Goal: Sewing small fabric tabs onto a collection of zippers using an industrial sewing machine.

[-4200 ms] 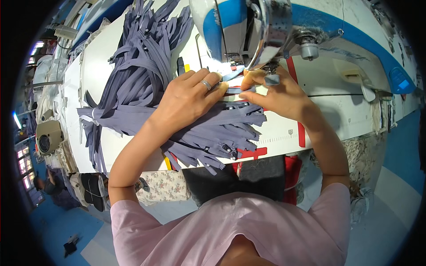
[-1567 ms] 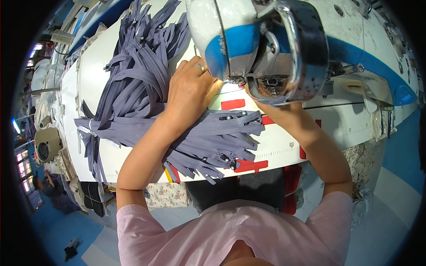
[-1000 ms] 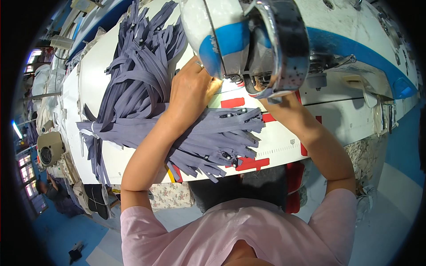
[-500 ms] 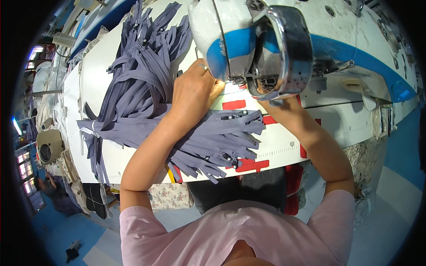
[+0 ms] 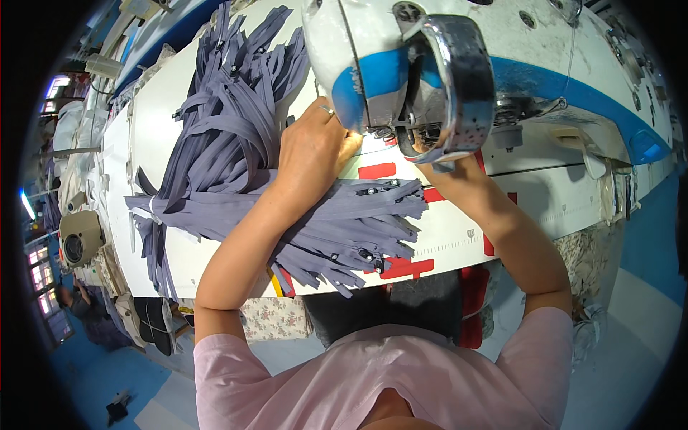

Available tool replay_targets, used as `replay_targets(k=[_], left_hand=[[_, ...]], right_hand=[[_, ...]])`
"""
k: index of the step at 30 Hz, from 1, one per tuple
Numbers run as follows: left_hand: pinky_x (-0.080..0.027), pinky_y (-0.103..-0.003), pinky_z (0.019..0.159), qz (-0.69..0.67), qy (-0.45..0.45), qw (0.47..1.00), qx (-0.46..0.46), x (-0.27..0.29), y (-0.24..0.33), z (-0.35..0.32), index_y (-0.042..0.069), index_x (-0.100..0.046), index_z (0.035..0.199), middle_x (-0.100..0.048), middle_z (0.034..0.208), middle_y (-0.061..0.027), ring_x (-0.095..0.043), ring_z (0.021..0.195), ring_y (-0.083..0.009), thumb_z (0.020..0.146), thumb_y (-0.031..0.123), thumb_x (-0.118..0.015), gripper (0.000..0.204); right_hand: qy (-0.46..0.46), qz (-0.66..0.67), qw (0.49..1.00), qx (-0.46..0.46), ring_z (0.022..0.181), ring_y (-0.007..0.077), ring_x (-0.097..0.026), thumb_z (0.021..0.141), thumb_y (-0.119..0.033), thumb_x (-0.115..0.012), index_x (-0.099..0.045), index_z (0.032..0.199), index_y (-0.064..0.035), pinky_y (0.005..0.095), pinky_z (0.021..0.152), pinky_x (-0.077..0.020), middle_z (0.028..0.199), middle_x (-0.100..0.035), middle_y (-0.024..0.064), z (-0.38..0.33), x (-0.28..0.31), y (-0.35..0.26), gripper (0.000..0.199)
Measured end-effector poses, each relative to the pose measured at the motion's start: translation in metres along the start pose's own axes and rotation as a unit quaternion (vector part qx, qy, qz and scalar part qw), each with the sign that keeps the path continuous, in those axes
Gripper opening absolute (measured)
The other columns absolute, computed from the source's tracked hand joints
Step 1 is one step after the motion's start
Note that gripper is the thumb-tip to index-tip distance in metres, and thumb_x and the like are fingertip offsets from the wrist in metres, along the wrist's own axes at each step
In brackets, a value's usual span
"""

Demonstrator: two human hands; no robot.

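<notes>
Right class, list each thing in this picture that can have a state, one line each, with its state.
left hand: flat, pressing on grey zipper strips by the needle.
right hand: hidden behind the machine head.
sewing machine head: upright over the table.
grey zipper strips: heaped loosely, zipped shut.
white table: marked with red tape.

sewing machine (image 5: 502, 43): painted metal housing, white with a blue band, scuffed and dull; its curved guard (image 5: 466, 79) is polished metal, glossy and reflective. strips (image 5: 236, 143): grey-purple woven cloth, matt, with small dark metal-looking studs. table (image 5: 444, 236): smooth white laminate, slight sheen, with matt red tape patches. ring on left hand (image 5: 312, 147): shiny metal. shirt (image 5: 401, 380): pink knit cloth, soft and matt.
</notes>
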State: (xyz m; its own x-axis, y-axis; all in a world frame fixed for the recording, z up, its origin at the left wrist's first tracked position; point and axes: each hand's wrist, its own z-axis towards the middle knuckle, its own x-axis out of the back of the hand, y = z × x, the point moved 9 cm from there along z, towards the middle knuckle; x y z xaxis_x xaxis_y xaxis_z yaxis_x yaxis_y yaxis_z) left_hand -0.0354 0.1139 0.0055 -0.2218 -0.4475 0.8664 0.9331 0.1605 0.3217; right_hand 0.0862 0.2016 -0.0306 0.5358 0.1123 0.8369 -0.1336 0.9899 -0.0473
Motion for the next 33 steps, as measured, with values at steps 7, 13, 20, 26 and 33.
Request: replay_targets(k=[7,13,20,26,33], left_hand=[[-0.052,-0.043,0.063,0.001,0.013,1.000,0.010,0.006,0.005,0.001,-0.002,-0.060,0.079,-0.061,0.086,-0.0124,-0.064,0.080,-0.0304,0.077,0.008,-0.070,0.014],[-0.054,-0.043,0.065,0.012,0.047,0.998,-0.041,0.006,0.008,0.001,-0.003,-0.061,0.082,-0.065,0.094,-0.0149,-0.065,0.085,-0.0320,0.078,0.007,-0.069,0.014],[-0.053,-0.046,0.076,-0.022,0.004,1.000,-0.002,0.000,0.012,0.002,-0.002,-0.062,0.101,-0.062,0.105,-0.0163,-0.065,0.091,-0.0340,0.082,0.010,-0.071,0.025],[-0.050,-0.041,0.072,-0.226,-0.075,0.952,0.192,0.009,-0.019,-0.017,0.003,-0.063,0.106,-0.059,0.101,-0.0164,-0.062,0.082,-0.0330,0.087,0.001,-0.069,0.020],[-0.046,-0.039,0.080,0.401,0.260,0.878,-0.004,0.113,-0.009,0.004,0.007,-0.066,0.101,-0.061,0.099,-0.0122,-0.060,0.092,-0.0278,0.084,0.002,-0.070,0.018]], right_hand=[[0.001,0.128,0.988,-0.091,0.104,0.0417,-0.051,0.076,0.004,-0.058,-0.065,0.101,0.0007,0.0503,0.093,-0.0438,0.105,-0.057,0.0219,-0.018,-0.013,0.014,0.026],[-0.019,-0.004,1.000,-0.023,0.113,0.0409,-0.047,0.077,0.002,-0.062,-0.064,0.104,0.0005,0.0484,0.098,-0.0433,0.115,-0.053,0.0229,-0.020,-0.024,0.008,0.028],[-0.010,-0.212,0.969,0.122,0.107,0.0370,-0.051,0.079,-0.003,-0.068,-0.066,0.103,-0.0004,0.0458,0.096,-0.0423,0.105,-0.060,0.0193,-0.036,-0.039,0.005,0.025],[-0.053,0.313,0.933,-0.167,0.079,0.0269,-0.058,0.085,-0.022,-0.078,-0.067,0.087,-0.0033,0.0433,0.082,-0.0435,0.077,-0.065,0.0085,0.034,0.044,0.003,0.021],[-0.201,0.432,0.872,-0.114,0.098,0.0230,-0.061,0.083,-0.013,-0.080,-0.070,0.101,-0.0026,0.0348,0.088,-0.0478,0.100,-0.065,0.0087,0.032,0.024,-0.021,0.023]])
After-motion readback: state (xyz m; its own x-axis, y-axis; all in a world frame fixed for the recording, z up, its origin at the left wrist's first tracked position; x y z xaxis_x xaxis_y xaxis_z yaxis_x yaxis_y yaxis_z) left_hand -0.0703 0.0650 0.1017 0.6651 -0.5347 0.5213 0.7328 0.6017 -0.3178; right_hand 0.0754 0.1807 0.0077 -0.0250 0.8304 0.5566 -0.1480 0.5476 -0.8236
